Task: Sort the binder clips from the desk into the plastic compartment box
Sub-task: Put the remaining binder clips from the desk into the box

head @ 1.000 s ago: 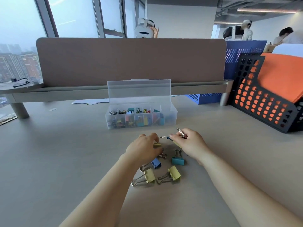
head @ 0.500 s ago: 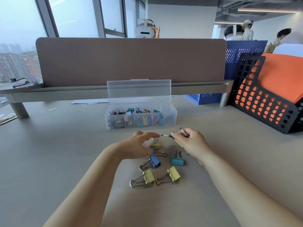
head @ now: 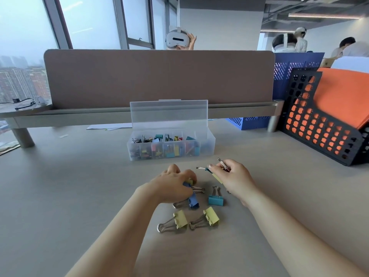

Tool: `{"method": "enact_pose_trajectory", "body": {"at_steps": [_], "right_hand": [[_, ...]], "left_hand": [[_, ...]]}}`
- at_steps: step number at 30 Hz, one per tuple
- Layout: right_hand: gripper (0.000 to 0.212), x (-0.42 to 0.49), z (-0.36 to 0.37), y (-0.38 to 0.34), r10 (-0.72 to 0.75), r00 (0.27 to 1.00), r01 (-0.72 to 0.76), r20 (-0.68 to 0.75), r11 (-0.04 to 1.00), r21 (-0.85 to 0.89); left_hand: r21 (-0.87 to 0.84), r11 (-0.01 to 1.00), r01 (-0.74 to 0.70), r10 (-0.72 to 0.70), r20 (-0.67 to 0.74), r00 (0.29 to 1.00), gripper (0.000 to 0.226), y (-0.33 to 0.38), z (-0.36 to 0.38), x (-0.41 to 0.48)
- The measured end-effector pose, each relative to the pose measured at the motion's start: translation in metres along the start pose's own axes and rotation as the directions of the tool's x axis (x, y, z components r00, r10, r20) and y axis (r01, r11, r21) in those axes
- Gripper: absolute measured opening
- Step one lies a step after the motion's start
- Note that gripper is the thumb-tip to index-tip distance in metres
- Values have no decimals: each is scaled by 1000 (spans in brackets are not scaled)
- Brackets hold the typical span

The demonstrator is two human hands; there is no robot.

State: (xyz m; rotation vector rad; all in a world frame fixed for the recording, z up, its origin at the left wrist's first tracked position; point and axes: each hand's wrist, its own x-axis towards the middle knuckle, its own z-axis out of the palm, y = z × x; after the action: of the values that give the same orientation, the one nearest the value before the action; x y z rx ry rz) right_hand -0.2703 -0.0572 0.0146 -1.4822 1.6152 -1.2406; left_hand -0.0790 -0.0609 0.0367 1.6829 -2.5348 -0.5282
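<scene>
A clear plastic compartment box [head: 207,145] stands open on the desk, its lid upright, with several coloured binder clips inside. In front of it lie loose clips: a teal clip [head: 215,199], a blue clip [head: 193,201] and two yellow clips [head: 180,219] [head: 212,216]. My left hand [head: 171,184] is down on the pile, fingers closed around a small yellow clip [head: 189,181] beside the blue one. My right hand [head: 233,178] holds a bunch of clips [head: 216,172], their wire handles sticking out to the left and up.
A brown divider panel [head: 159,76] runs behind the box. A black perforated file holder [head: 323,124] with orange folders stands at the right, a blue basket [head: 251,121] behind it. People with headsets sit beyond the divider.
My left hand rose off the pile half a second ago and has dropped back onto it, closing on the small yellow clip. My right hand has stayed in place with its clips.
</scene>
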Motion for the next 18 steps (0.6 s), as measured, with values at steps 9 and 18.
{"method": "enact_pose_trajectory", "body": {"at_steps": [9,18], "right_hand": [[30,-3,0,-2,-22,1000,23,10,999,-40],[29,-4,-2,-2,-34,999,34,1,999,20]], "left_hand": [[87,996,-7,15,-87,996,39,1,2,-4],[83,995,-56,66,-129,989,34,1,3,-6]]}}
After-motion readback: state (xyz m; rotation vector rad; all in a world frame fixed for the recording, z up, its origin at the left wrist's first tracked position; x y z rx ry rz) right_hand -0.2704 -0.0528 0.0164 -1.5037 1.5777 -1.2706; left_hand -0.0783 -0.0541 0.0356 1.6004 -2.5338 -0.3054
